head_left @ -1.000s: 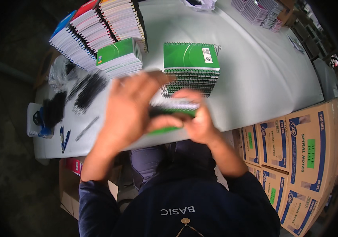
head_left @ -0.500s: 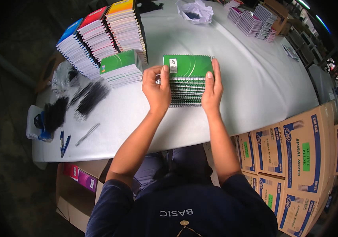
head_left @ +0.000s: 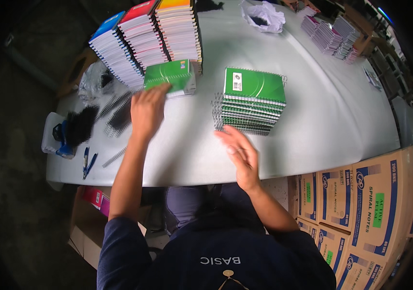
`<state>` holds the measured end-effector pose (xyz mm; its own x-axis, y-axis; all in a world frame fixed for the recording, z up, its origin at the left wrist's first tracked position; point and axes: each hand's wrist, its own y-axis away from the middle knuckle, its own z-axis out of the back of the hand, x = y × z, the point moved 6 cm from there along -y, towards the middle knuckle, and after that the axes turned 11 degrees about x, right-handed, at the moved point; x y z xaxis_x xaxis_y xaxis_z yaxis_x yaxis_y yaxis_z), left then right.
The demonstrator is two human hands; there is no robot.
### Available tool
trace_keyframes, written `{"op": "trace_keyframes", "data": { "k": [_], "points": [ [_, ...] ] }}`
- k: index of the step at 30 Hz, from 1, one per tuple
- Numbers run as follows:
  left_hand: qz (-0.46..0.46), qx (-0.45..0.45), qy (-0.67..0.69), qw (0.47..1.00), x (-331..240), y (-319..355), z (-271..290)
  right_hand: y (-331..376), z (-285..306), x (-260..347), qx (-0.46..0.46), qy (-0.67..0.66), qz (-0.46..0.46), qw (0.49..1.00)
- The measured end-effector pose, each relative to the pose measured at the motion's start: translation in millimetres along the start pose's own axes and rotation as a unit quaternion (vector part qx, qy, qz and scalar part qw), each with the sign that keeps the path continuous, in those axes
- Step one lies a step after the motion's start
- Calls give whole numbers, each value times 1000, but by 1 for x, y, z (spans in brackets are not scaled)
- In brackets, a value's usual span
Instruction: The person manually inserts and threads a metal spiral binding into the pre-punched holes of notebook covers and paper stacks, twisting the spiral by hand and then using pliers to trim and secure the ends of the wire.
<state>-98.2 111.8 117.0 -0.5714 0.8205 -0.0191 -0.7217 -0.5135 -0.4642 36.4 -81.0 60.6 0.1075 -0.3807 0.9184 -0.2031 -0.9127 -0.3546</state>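
Observation:
At the near left corner of a low pile of green-covered notebooks, my left hand [head_left: 149,108] has its fingers curled onto the top green notebook [head_left: 160,72]. That cover is smeared by motion, and the thumb's hold is hidden. My right hand [head_left: 240,157] is open, fingers apart and partly blurred, just below the front left corner of a neat stack of green spiral notebooks [head_left: 254,87]. It holds nothing; whether its fingertips touch the stack I cannot tell. Wire coils [head_left: 217,111] stick out along this stack's left side.
Tall blue, red and yellow notebook stacks [head_left: 177,38] stand behind the low pile. Loose black coils [head_left: 119,116], blue-handled pliers [head_left: 88,162] and a white container [head_left: 51,133] are at left. A plastic bag [head_left: 267,19] lies far back; cartons [head_left: 375,208] are stacked at right.
Both hands have left the spiral stack. My left hand has moved left to the low green pile; my right has dropped back towards me. The view has shifted, and the top cover's sticker sits elsewhere.

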Motion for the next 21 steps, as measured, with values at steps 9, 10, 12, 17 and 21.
{"op": "trace_keyframes", "data": {
  "k": [9, 10, 12, 17, 21],
  "points": [
    [-3, 134, 141, 981, -58, 137, -18, 12, -51, -92, 11, -487, -320, 812],
    [31, 125, 171, 977, -47, 136, -14, 13, -49, -94, 7, -482, -328, 812],
    [63, 79, 182, 978, -37, 133, 0, 15, -44, -100, -4, -471, -338, 815],
    [100, -19, 91, 991, -7, 121, 8, 16, -24, -111, 16, -231, -282, 931],
    [115, 86, 78, 987, 27, 106, -43, 10, -16, -68, 37, -36, -232, 971]
  ]
}}
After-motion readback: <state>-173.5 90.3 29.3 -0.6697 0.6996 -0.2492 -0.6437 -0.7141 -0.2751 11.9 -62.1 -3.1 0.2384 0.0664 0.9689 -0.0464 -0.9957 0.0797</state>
